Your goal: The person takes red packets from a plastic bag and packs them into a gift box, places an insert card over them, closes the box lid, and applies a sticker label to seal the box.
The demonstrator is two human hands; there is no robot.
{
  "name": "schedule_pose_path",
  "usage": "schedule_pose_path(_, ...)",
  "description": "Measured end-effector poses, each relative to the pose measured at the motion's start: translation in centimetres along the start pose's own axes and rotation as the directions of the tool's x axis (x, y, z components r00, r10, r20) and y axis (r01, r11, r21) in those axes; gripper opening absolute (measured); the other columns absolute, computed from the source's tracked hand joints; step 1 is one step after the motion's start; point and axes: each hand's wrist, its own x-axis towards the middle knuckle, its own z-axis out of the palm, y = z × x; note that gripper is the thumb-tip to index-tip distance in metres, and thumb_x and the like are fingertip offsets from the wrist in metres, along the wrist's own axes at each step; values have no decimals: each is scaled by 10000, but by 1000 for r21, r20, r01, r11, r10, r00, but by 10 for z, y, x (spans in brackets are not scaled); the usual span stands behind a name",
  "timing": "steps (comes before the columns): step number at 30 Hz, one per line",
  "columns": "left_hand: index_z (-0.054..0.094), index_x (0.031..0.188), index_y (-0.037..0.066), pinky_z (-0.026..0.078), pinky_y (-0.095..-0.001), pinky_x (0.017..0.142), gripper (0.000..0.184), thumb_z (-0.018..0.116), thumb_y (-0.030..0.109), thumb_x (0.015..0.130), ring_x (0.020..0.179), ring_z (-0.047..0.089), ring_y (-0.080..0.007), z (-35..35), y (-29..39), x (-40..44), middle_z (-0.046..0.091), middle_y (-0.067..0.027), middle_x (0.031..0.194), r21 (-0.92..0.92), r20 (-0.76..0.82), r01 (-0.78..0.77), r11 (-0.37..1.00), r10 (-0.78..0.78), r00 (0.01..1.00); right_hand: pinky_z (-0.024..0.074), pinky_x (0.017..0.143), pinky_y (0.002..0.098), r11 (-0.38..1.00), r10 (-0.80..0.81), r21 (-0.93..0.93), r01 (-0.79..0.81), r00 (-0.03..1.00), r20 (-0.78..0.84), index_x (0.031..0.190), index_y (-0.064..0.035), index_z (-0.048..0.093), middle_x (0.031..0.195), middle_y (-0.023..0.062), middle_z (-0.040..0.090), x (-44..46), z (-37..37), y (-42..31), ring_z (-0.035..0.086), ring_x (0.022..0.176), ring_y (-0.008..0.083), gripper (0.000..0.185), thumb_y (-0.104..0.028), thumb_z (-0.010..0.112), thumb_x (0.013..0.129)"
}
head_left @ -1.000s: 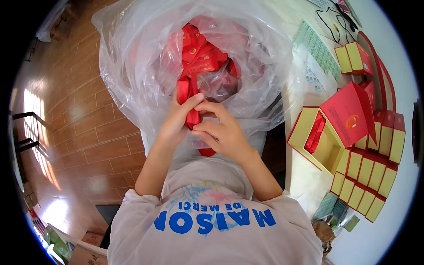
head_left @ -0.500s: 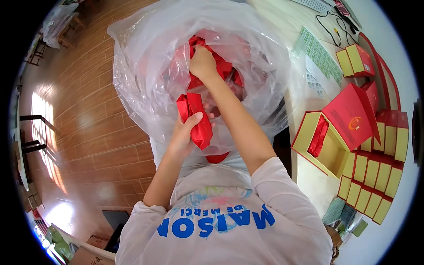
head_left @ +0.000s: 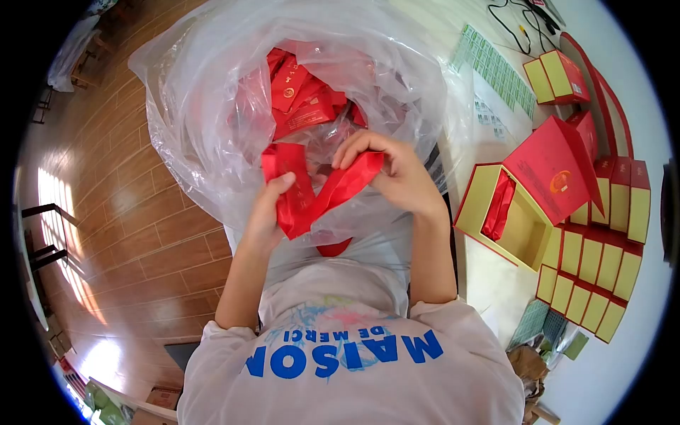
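**Red packets point(head_left: 289, 170) held in a V**

The left hand point(head_left: 265, 211) pinches one under its thumb; the right hand point(head_left: 405, 177) grips the other's upper end, both at the near side of the open plastic bag point(head_left: 195, 106). Light fingertip pressure (the wrapping looks easily creased) should keep both smooth and secure.

The bag point(head_left: 198, 106) is glossy plastic, the red packets point(head_left: 297, 202) perhaps foil.
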Motion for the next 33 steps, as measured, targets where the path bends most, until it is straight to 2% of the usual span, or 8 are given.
schedule_pose_path(5, 267, 1414, 51, 541, -363, 772, 853, 733, 414, 799, 964, 619, -197, 9, -4, -5, 546, -94, 1164, 220, 304, 69, 973, -136, 943, 449, 845, 319, 927, -144, -356, 121, 989, -40, 907, -9, 587, 964, 100, 588, 9, 16, 21, 577, 955, 237, 265, 117, 512, 686)
schedule_pose_path(9, 215, 1436, 69, 505, -320, 836, 871, 761, 269, 789, 979, 591, -175, 13, -6, -5, 510, -95, 1187, 248, 187, 49, 968, -97, 978, 463, 810, 347, 796, -165, -599, 86, 983, -78, 957, -16, 605, 991, 116, 578, 8, 34, 20, 573, 955, 279, 263, 77, 537, 720)
schedule_pose_path(16, 161, 1452, 78, 470, -325, 905, 931, 735, 35, 721, 1071, 538, -170, 15, -7, 6, 475, -107, 1236, 390, 78, -249, 887, 238, 968, 506, 820, 350, 886, -167, -455, 91, 977, -129, 1117, -18, 624, 1128, 136, 628, 3, 37, 14, 613, 1007, 311, 306, -43, 632, 813)
schedule_pose_path(25, 153, 1455, 76, 439, -349, 969, 981, 774, 56, 695, 1130, 518, -218, 2, -9, 8, 459, -138, 1277, 517, 107, -398, 758, 404, 908, 522, 771, 364, 747, -270, -641, 175, 962, -52, 918, 4, 674, 927, 126, 688, 30, 46, 21, 656, 877, 292, 144, -114, 662, 838)
schedule_pose_path(27, 147, 1457, 71, 459, -359, 947, 983, 791, 84, 715, 1099, 552, -227, -5, -12, 10, 448, -139, 1288, 382, 0, -346, 857, 375, 927, 511, 775, 374, 893, 27, -439, -102, 985, -173, 968, 6, 648, 965, 125, 678, 56, 42, 28, 645, 906, 278, 139, -18, 581, 848)
schedule_pose_path(30, 136, 1464, 79, 481, -370, 916, 962, 778, 93, 749, 1048, 594, -235, 0, -2, 2, 438, -137, 1292, 223, -8, -242, 944, 250, 968, 498, 842, 393, 710, -203, -700, 72, 974, -105, 1127, -23, 606, 1178, 157, 609, 101, 30, 67, 610, 1015, 293, 339, 34, 537, 801)
schedule_pose_path(32, 133, 1466, 83, 490, -371, 901, 949, 766, 83, 759, 1027, 606, -233, -2, -1, -1, 437, -137, 1290, 201, 2, -242, 949, 246, 969, 475, 915, 414, 267, -394, -947, 182, 917, 65, 1257, -64, 543, 1368, 189, 463, 128, 22, 93, 557, 1105, 336, 529, 47, 542, 740)
schedule_pose_path(33, 129, 1468, 87, 498, -372, 885, 937, 754, 74, 769, 1006, 619, -231, -3, -2, -3, 437, -136, 1288, 178, 12, -236, 955, 237, 971, 475, 915, 414, 267, -396, -946, 186, 916, 68, 1257, -64, 543, 1368, 189, 463, 136, 18, 101, 557, 1105, 336, 529, 47, 542, 740)
